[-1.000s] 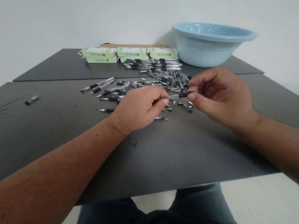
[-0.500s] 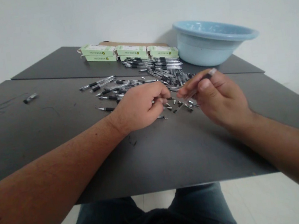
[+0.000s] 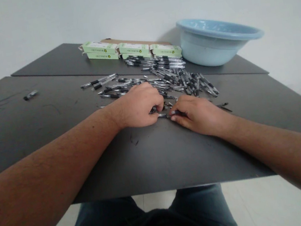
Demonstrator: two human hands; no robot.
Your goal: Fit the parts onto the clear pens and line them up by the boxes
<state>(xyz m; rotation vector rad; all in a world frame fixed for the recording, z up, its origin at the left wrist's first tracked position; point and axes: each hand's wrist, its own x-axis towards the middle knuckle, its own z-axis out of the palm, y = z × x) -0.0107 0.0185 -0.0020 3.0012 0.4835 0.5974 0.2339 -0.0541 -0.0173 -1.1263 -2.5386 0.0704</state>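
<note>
My left hand [image 3: 138, 106] rests on the dark table [image 3: 40, 118], its fingers curled down onto small pen parts [image 3: 158, 109] just in front of the pile of black-and-clear pens [image 3: 168, 80]. Close beside it, my right hand [image 3: 199, 114] lies low on the table. It pinches a pen [image 3: 171, 114] whose tip points at my left fingers. The pen's dark far end [image 3: 223, 105] sticks out past the right side of the hand. The fingertips of both hands almost touch.
Three green-and-white boxes [image 3: 132, 49] stand in a row at the back, before a brown cardboard sheet. A light blue basin [image 3: 217, 40] sits at the back right. A single small dark piece [image 3: 30, 95] lies far left. The table's front edge is near my lap.
My right hand has come down from above the pile to the table surface with the pen in it. My left hand has shifted slightly toward me, and both hands now meet low on the table.
</note>
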